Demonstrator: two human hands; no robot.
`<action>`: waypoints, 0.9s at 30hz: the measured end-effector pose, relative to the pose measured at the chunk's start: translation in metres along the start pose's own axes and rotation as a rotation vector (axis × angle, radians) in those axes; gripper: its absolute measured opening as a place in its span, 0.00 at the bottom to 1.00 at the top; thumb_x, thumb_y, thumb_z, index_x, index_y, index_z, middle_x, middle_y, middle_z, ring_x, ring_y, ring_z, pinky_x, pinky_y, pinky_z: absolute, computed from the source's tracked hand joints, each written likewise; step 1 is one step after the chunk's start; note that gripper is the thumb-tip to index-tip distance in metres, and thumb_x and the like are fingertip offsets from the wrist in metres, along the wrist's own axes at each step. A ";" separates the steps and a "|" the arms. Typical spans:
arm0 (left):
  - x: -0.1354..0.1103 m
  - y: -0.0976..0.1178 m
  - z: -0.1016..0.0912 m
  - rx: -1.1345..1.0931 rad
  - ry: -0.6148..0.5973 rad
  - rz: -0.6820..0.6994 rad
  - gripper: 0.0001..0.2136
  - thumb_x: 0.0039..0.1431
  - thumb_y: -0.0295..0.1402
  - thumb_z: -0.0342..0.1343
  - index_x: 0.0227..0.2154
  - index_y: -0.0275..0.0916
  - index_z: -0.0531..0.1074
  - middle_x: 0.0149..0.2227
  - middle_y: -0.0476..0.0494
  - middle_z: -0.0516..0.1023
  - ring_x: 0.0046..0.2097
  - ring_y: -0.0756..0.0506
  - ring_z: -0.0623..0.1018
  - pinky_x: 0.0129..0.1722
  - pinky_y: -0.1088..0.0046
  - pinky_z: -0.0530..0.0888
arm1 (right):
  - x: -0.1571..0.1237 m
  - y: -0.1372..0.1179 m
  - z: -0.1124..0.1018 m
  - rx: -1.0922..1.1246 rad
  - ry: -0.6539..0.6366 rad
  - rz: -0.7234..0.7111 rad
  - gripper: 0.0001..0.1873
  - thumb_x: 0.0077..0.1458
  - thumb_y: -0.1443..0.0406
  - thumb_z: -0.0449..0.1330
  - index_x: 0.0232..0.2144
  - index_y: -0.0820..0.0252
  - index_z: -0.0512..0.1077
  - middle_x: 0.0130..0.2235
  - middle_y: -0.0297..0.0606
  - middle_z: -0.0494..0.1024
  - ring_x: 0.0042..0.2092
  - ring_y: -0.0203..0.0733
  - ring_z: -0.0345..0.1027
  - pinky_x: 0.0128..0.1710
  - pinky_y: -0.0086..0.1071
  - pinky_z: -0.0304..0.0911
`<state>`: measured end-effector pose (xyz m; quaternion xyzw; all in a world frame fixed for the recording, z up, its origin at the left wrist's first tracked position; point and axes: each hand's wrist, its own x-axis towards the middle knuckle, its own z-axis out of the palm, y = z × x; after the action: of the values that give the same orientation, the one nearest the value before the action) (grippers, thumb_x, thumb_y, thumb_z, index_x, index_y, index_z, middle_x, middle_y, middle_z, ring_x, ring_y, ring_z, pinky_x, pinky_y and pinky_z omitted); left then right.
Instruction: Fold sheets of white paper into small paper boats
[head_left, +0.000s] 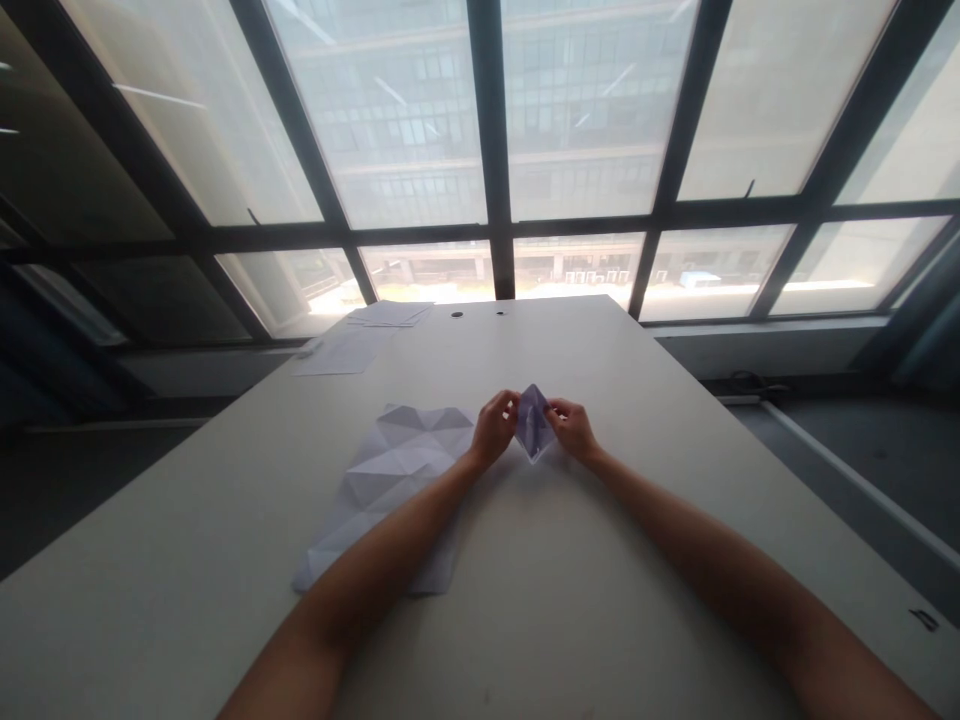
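Observation:
My left hand (494, 428) and my right hand (572, 428) hold a small folded paper diamond (534, 423) between them, pinching its two sides with the fingertips. The folded piece is pale lilac, with its point toward me. To the left, under my left forearm, lies a larger sheet of creased paper (390, 490), marked with a pattern of triangular folds. My left forearm covers its lower part.
A long pale table (555, 560) runs ahead toward large windows (495, 120). Loose sheets of paper (390, 314) and a single sheet (337, 353) lie at its far left. Two small round holes (457, 314) sit near the far edge. Dark floor shows on both sides.

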<state>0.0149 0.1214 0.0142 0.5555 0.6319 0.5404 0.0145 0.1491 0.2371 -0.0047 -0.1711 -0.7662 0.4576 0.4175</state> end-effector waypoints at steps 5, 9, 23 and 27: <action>-0.001 0.007 -0.001 0.153 0.019 0.090 0.06 0.60 0.35 0.60 0.38 0.42 0.76 0.45 0.42 0.76 0.47 0.43 0.76 0.48 0.66 0.72 | -0.008 -0.009 0.002 -0.147 0.011 -0.037 0.13 0.56 0.64 0.55 0.37 0.58 0.80 0.35 0.40 0.81 0.34 0.42 0.72 0.37 0.33 0.66; -0.002 0.007 -0.002 0.164 0.051 0.041 0.09 0.57 0.41 0.62 0.35 0.41 0.77 0.42 0.42 0.76 0.45 0.42 0.76 0.44 0.68 0.74 | -0.016 -0.019 0.003 -0.301 -0.034 -0.107 0.14 0.56 0.66 0.56 0.40 0.55 0.80 0.33 0.37 0.79 0.31 0.38 0.69 0.35 0.30 0.64; 0.010 -0.010 -0.009 -0.557 -0.167 -0.403 0.17 0.63 0.41 0.47 0.42 0.36 0.75 0.42 0.39 0.78 0.41 0.43 0.78 0.39 0.66 0.75 | -0.006 0.004 0.000 -0.097 -0.160 0.001 0.15 0.54 0.65 0.56 0.41 0.59 0.80 0.29 0.35 0.79 0.28 0.37 0.67 0.29 0.28 0.60; 0.012 -0.015 -0.012 -0.576 -0.104 -0.423 0.17 0.62 0.45 0.47 0.37 0.36 0.73 0.36 0.39 0.78 0.38 0.42 0.78 0.37 0.65 0.75 | -0.007 0.002 0.003 -0.094 -0.205 -0.021 0.17 0.53 0.65 0.56 0.44 0.61 0.78 0.25 0.33 0.76 0.25 0.35 0.62 0.26 0.27 0.57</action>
<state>-0.0069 0.1254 0.0158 0.4123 0.5532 0.6521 0.3142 0.1510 0.2315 -0.0104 -0.1347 -0.8273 0.4318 0.3331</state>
